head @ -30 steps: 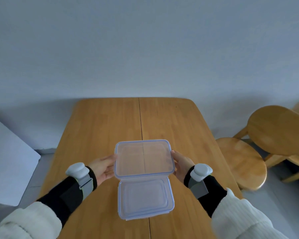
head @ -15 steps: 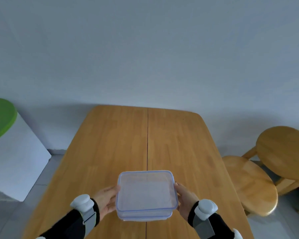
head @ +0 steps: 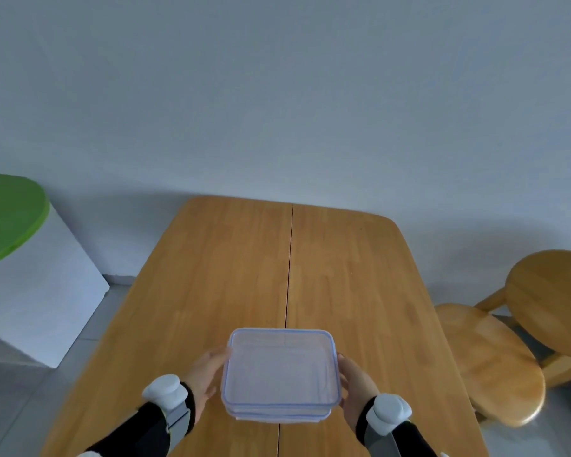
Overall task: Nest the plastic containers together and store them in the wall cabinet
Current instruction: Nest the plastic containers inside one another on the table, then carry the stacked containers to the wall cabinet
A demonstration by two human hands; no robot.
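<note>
Two clear plastic containers with bluish rims are nested into one stack [head: 280,374], the upper one sitting inside the lower. The stack is over the near part of a wooden table [head: 238,275]. My left hand [head: 206,377] presses its left side and my right hand [head: 356,384] presses its right side, so both hands hold the stack between them. Each wrist carries a grey-white band over a black sleeve. No wall cabinet is in view.
A white box-like unit with a green top [head: 10,219] stands left of the table. Two round wooden stools [head: 488,361] [head: 551,298] stand to the right. A plain grey wall rises behind the table. Grey floor shows at both sides.
One second ago the upper container hung above and behind the lower one; it has come down into it, forming one stack. The view has tilted up, showing more wall and the green-topped unit.
</note>
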